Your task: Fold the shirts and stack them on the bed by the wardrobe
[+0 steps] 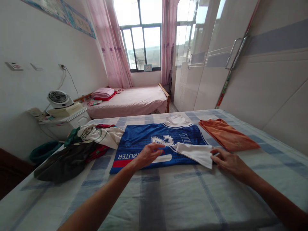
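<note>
A blue jersey (141, 133) with white sleeves and a large white-outlined number lies spread on the bed, its near side folded over toward the middle. My left hand (149, 154) rests at the edge of that folded part, thumb and forefinger closed on the cloth. The near white sleeve (192, 152) points to the right. At its hem, my right hand (227, 162) pinches the cloth between its fingers. The far white sleeve (178, 120) lies beyond the collar. Right of the jersey sits a folded orange garment (227, 134).
A pile of rumpled clothes (67, 160) lies at the left on the checked bedsheet (183, 199). Beyond are a small cabinet (72, 120) with a white fan (59, 98), a second bed (137, 99) under the window, and a tall wardrobe (204, 70) along the right.
</note>
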### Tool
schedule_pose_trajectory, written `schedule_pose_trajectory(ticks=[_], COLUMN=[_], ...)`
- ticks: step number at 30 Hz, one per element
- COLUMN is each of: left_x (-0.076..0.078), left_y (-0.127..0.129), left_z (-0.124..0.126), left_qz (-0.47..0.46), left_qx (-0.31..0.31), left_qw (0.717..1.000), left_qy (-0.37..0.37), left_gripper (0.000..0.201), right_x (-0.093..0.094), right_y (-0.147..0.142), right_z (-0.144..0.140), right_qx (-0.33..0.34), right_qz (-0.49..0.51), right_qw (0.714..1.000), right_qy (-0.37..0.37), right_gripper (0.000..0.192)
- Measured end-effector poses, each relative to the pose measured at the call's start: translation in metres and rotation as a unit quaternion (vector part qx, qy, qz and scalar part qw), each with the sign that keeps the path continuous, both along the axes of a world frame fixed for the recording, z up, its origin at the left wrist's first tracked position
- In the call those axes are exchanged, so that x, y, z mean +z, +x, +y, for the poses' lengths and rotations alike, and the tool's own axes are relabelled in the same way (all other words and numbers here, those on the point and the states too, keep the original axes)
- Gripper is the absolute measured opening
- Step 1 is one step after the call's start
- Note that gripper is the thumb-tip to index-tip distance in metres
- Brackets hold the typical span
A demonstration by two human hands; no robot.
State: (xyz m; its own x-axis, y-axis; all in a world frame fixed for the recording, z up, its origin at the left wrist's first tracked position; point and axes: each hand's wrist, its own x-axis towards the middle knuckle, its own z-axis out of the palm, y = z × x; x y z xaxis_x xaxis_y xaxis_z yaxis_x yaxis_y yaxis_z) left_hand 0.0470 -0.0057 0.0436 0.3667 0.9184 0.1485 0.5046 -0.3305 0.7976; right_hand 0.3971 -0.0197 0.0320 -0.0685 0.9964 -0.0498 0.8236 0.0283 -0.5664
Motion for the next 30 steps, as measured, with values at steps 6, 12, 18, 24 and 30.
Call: schedule_pose_trajectory(ticks=[6, 12, 18, 24, 30], left_x=[-0.015, -0.023, -0.008, -0.006, -0.022], left_y=[0.061, 0.075, 0.083, 0.084, 0.083], left_z=[0.025, 0.035, 0.048, 0.033, 0.013], left_qz=[-0.063, -0.092, -0.300, -0.342, -0.135], left_qx=[-0.056, -0.049, 0.050, 0.040, -0.017], left_qw=[0.988, 0.985, 0.932, 0.920, 0.988], left_qy=[-0.126, -0.138, -0.198, -0.188, -0.080], left_gripper=[0.041, 0.030, 0.031, 0.030, 0.018], right_x=[-0.002, 0.008, 0.050, 0.045, 0.000], right_y=[-0.012, -0.016, -0.025, -0.006, 0.014], right_z=[-0.008, 0.000, 0.036, 0.047, 0.038], right_qx=[0.019, 0.036, 0.044, 0.059, -0.009], right_qz=[0.119, 0.145, 0.187, 0.232, 0.162], right_qw=[0.991, 0.986, 0.981, 0.971, 0.985], right_qy=[-0.050, -0.067, -0.003, -0.006, -0.054], right_gripper=[0.053, 0.051, 0.052, 0.051, 0.048])
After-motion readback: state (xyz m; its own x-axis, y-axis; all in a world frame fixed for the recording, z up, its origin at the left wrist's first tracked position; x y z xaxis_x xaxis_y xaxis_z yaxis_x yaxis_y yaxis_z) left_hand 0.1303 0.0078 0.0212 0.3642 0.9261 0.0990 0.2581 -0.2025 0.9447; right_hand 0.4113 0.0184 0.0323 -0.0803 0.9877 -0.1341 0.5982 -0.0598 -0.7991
